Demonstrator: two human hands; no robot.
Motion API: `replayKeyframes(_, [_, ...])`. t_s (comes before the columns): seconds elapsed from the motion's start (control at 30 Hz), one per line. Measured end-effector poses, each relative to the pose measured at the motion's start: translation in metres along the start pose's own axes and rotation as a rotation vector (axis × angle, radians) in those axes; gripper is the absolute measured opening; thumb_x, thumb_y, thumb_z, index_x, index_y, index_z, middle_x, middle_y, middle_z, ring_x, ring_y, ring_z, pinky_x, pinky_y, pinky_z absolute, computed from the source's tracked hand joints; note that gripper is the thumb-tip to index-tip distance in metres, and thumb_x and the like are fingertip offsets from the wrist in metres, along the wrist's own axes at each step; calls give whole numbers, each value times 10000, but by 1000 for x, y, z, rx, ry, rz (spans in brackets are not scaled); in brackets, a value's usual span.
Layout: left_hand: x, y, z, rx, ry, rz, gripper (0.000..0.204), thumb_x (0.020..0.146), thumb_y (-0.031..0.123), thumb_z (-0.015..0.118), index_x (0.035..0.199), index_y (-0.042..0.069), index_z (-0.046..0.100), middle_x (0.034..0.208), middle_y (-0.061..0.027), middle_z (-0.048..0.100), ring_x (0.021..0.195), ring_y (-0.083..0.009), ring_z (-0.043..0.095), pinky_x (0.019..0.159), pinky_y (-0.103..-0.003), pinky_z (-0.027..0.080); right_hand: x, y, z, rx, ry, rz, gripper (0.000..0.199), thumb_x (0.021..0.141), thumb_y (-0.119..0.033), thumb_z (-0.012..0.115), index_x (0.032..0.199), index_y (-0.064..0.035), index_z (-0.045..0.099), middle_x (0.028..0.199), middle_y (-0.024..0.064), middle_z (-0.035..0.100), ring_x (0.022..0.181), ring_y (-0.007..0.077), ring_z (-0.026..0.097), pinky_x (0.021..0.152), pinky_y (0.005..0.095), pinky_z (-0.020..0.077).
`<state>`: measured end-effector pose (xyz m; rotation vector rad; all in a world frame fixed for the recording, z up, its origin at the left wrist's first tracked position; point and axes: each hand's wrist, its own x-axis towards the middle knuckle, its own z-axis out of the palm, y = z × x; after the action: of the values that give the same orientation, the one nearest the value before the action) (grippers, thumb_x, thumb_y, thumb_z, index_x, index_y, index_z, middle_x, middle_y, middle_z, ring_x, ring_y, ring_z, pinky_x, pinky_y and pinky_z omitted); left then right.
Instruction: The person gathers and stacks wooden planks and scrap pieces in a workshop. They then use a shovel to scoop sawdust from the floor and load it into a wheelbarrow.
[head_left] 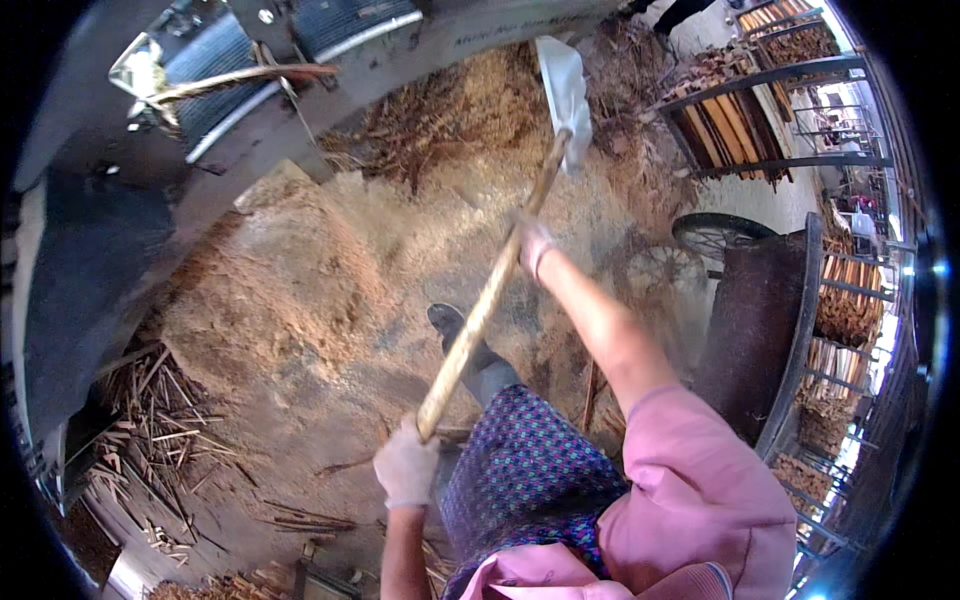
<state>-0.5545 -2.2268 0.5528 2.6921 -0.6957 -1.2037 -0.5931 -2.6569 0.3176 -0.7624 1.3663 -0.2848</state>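
Both of my grips are wrapped around one shovel (pixel 497 283), which slants away from me across the middle of the view. My left grip (pixel 407 466), gloved in pale fabric, is closed around the near end of the wooden handle (pixel 460 365), low and just left of the patterned cloth (pixel 520 480) over my legs. My right grip (pixel 533 243), gloved too, is clenched around the same handle farther up, with my right arm (pixel 600 330) stretched out ahead. Beyond it the whitish blade (pixel 563 85) is at the far end, by a brown heap of shredded bark (pixel 430 110); I cannot tell whether they touch. Under the handle shows one dark shoe (pixel 446 318) of mine. To my left spreads a mound of sawdust (pixel 270 290), and nearer me lies a tangle of thin wood strips (pixel 160 410). A dark machine frame (pixel 420 55) runs along the upper left, with a long splinter (pixel 240 77) beside it. On my right stands a dark cart (pixel 750 340), and near it racks (pixel 780 80) loaded with stacked wood (pixel 720 125)
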Motion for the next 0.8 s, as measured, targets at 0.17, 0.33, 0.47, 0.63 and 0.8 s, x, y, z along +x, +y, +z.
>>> replayKeyframes(0.17, [79,-15,22,-39,-50,-54,430,825,341,750,1190,137,649,872,-184,729,852,-401,716,761,-507,554,46,-2,54,-64,199,107,281,933,-297,616,1012,-27,608,870,162,605,707,318,631,630,507,545])
replayKeyframes(0.33, [27,6,40,-104,-195,-168,336,857,371,700,1066,125,607,863,-205,723,791,-440,709,723,-535,557,7,13,37,-397,243,103,195,917,-210,642,919,-15,649,702,141,607,562,326,620,528,480,519])
replayKeyframes(0.47, [-63,-17,9,-147,-310,-306,364,815,371,717,1080,139,624,863,-197,723,811,-443,708,732,-536,554,-38,113,34,-481,224,-83,140,918,-160,640,842,-43,651,681,69,606,549,201,580,490,380,479])
replayKeyframes(0.63, [-147,-65,-32,-40,-360,-380,358,791,379,729,1035,134,635,834,-196,717,797,-439,707,720,-535,553,-224,196,104,-479,178,197,120,936,-164,595,878,-70,642,643,73,620,564,228,634,486,395,497])
replayKeyframes(0.8, [-250,-123,-38,17,-416,-558,347,781,376,729,1011,133,639,818,-195,714,778,-438,705,704,-536,553,-386,238,123,-739,-378,388,316,861,-299,712,824,13,678,690,142,672,637,306,674,586,439,525])
